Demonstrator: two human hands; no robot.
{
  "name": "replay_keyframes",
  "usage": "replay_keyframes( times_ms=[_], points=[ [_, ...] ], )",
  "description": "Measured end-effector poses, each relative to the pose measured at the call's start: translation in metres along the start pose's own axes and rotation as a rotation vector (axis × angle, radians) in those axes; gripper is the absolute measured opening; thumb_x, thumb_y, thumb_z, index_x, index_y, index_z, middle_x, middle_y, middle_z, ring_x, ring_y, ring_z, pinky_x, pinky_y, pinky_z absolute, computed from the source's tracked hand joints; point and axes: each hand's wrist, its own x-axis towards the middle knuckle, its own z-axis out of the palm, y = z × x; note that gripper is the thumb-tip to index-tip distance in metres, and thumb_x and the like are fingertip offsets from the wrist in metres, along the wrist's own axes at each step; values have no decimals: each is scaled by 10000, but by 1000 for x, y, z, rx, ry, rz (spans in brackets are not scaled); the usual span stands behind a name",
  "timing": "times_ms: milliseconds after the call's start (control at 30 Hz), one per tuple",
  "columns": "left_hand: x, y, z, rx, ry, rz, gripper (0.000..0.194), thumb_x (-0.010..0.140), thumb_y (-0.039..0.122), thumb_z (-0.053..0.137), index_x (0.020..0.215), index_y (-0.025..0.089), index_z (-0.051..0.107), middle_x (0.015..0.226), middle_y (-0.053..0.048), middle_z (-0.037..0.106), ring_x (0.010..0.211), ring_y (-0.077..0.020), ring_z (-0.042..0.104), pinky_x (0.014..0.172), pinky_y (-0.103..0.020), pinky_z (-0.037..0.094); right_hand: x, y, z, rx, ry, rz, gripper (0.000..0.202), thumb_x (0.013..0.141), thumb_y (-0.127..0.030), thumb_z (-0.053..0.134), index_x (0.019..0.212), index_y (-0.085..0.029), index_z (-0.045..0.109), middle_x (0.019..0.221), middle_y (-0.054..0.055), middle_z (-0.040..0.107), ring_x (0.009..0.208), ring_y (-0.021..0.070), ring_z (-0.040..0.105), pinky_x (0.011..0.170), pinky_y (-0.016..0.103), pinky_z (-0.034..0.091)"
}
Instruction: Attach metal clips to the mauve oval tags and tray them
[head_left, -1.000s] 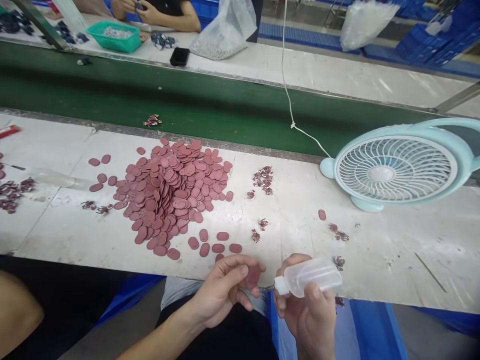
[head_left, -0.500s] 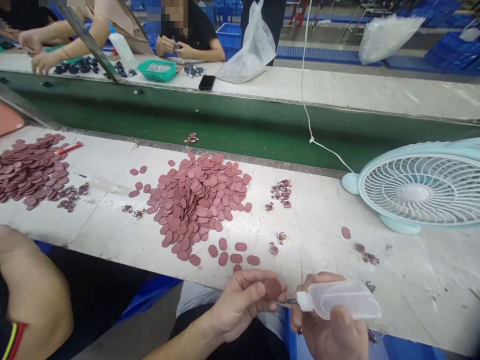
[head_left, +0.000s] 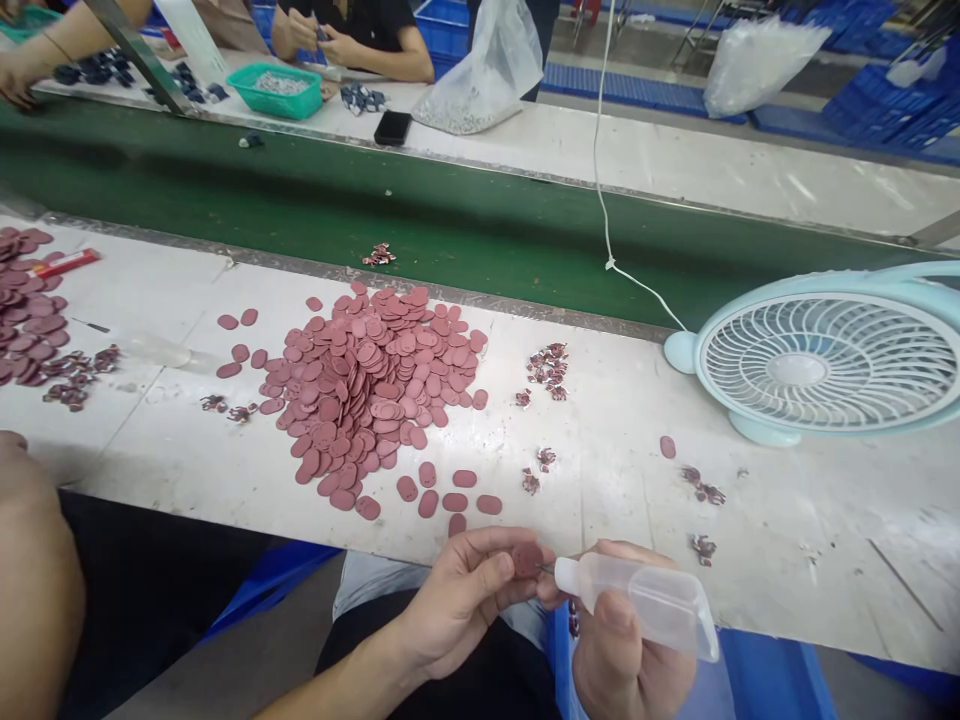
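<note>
Between thumb and fingers, my left hand [head_left: 469, 590] pinches a reddish-brown oval disc [head_left: 527, 560] just past the table's front edge. My right hand [head_left: 626, 640] is wrapped round a translucent squeeze bottle [head_left: 649, 600], tipped on its side. Its thin metal nozzle points left and meets the disc's edge or face; whether liquid comes out cannot be seen. A big heap of matching oval discs [head_left: 367, 385] lies on the white table ahead, with several loose discs [head_left: 454, 503] nearer my hands. Small clusters of dark red and shiny pieces [head_left: 547, 368] lie to the right of the heap.
A light-blue fan [head_left: 810, 365] lies at the right, its white cord running upward. Blue bins [head_left: 780, 670] stand below the table edge. A green conveyor belt [head_left: 465, 235] runs behind. At left, another person's arm [head_left: 37, 580] is near a second bottle [head_left: 154, 348].
The nozzle has moved from beneath the disc up to the disc itself. The bottle now tilts with its base lower. The whole view has shifted slightly.
</note>
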Motion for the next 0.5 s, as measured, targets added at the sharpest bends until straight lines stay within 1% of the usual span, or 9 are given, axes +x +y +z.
replay_keyframes(
  times_ms=[167, 333, 500],
  points=[
    [0, -1, 0, 5, 9, -2, 277, 872, 318, 757, 1084, 141, 777, 927, -103, 780, 823, -183, 716, 868, -347, 552, 5, -10, 6, -16, -29, -39, 211, 944, -350, 621, 1122, -236, 609, 748, 21, 686, 559, 203, 652, 531, 365, 567],
    [0, -1, 0, 6, 26, 5, 277, 858, 313, 774, 1075, 142, 775, 937, -99, 778, 827, -179, 711, 863, -344, 555, 6, -11, 7, -74, -58, -75, 220, 935, -320, 648, 1137, -244, 601, 711, 13, 675, 546, 201, 634, 514, 353, 554],
    [0, -1, -2, 8, 7, -5, 269, 887, 308, 739, 1088, 133, 772, 942, -102, 779, 816, -179, 715, 860, -335, 556, 4, -12, 8, -54, -18, -40, 235, 945, -392, 616, 1135, -253, 603, 755, 25, 682, 555, 211, 637, 532, 375, 537]
  ],
)
